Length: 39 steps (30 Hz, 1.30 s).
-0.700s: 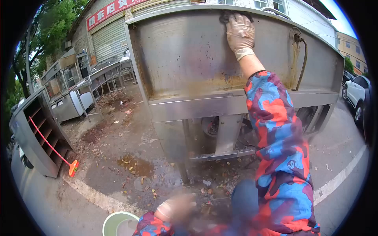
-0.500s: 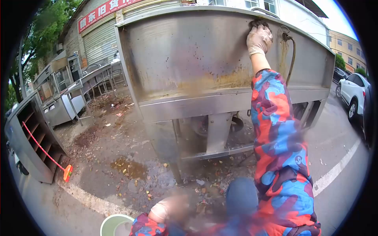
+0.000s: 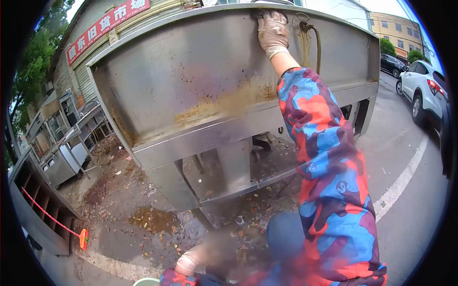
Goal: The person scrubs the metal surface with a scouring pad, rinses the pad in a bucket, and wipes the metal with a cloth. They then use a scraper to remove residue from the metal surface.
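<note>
My right hand (image 3: 274, 32), in a pale thin glove, reaches up to the top edge of a stained stainless-steel panel (image 3: 157, 71). Its fingers press a dark scouring pad (image 3: 257, 15) against the metal; most of the pad is under the hand. Brown rust and grime streak the lower part of the panel. Just right of the hand, a hose (image 3: 318, 47) hangs from a metal fitting. Low in the view, my gloved left hand (image 3: 191, 261) is near my knee (image 3: 285, 233), its fingers smeared and unreadable.
A pale green bucket (image 3: 147, 282) shows its rim at the bottom. A red-handled broom (image 3: 52, 217) leans at a metal cabinet (image 3: 43, 205) on the left. A puddle (image 3: 153, 219) and leaves lie on the ground. A white car (image 3: 422, 88) stands right.
My view has shifted and tilted. My right hand stays by the panel's top edge with the pad, a little farther from the hose fitting. Less of the bucket shows.
</note>
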Motion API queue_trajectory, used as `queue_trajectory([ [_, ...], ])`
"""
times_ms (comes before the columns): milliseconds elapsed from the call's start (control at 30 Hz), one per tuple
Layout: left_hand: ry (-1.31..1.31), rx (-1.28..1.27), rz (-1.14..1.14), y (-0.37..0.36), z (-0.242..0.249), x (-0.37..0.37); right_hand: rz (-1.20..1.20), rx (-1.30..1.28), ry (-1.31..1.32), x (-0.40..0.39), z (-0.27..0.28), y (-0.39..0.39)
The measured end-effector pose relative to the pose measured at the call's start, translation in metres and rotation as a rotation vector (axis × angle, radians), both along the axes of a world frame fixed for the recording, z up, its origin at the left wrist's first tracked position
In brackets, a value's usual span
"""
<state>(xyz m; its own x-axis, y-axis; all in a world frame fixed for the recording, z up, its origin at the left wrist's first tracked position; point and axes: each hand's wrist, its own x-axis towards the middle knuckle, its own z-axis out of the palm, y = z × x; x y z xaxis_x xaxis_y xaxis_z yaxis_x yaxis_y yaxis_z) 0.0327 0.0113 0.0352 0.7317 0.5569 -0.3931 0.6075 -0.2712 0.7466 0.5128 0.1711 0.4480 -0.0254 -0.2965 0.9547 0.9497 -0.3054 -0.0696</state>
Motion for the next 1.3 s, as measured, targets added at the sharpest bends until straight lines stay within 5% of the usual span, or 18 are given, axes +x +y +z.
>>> queue_trajectory([
  [67, -0.004, 0.278, -0.161, -0.005, 0.003, -0.005, 0.042, -0.007, 0.284, 0.024, -0.001, -0.01],
  [167, -0.019, 0.083, -0.071, -0.002, -0.003, -0.006, 0.082, 0.049, 0.345, -0.002, -0.011, -0.006],
  [333, 0.214, 0.011, 0.024, -0.008, 0.017, 0.019, 0.127, -0.399, -0.376, -0.076, -0.067, -0.007],
  [500, 0.202, 0.193, -0.031, 0.004, -0.005, 0.012, 0.106, -0.077, 0.216, 0.016, -0.037, -0.018],
  [667, 0.189, 0.204, -0.064, 0.017, -0.028, 0.005, 0.293, 0.393, 0.058, 0.041, -0.005, -0.059],
  [767, 0.239, 0.208, -0.052, 0.015, -0.025, 0.008, 0.503, 0.373, 0.354, 0.036, 0.026, -0.041],
  [900, 0.242, 0.11, -0.01, 0.014, -0.018, 0.01, 0.512, 0.418, 0.33, -0.012, 0.025, -0.025],
  [1000, 0.285, 0.177, -0.078, 0.026, -0.039, 0.01, 0.48, 0.379, 0.075, -0.04, 0.015, -0.008],
  [1100, 0.393, 0.156, -0.157, 0.039, -0.058, 0.014, 0.298, 0.208, -0.021, -0.029, 0.009, -0.017],
  [1233, 0.378, 0.181, -0.188, 0.038, -0.051, 0.025, 0.365, 0.049, -0.049, 0.01, 0.015, -0.043],
  [1300, 0.381, 0.225, -0.175, 0.046, -0.075, 0.021, 0.41, 0.237, -0.044, 0.011, 0.021, -0.038],
])
